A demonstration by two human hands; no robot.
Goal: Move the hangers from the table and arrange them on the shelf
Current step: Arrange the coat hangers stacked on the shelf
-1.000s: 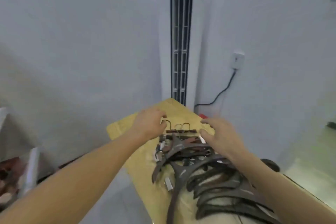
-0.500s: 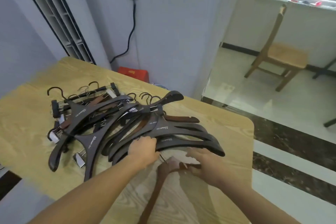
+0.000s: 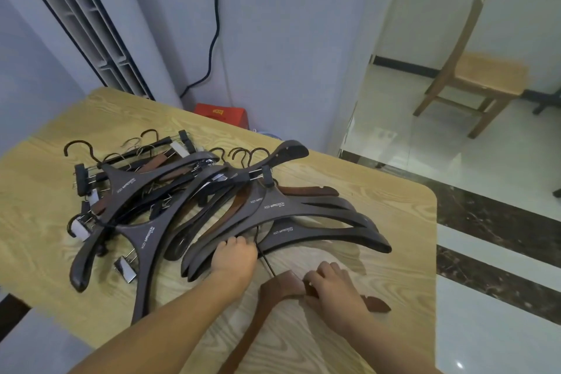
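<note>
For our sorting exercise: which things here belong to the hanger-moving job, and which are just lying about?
Job: pile of dark hangers; brown hanger under the right hand; left hand on the pile; table.
Lying about: wooden chair; red box; black cable.

A light wooden table [image 3: 379, 191] with bold grain and rounded corners fills the lower left and centre of the frame. On it sprawls a tangled pile of dark hangers [image 3: 188, 206], broad-shouldered ones overlapping, their black hooks pointing toward the upper left and centre. Clip hangers [image 3: 91, 173] with metal clamps sit at the pile's left edge, and one shiny clip [image 3: 125, 269] lies on the wood at lower left. Just below the pile, at lower centre, a reddish-brown wooden hanger [image 3: 267, 300] lies flat on the tabletop.
</note>
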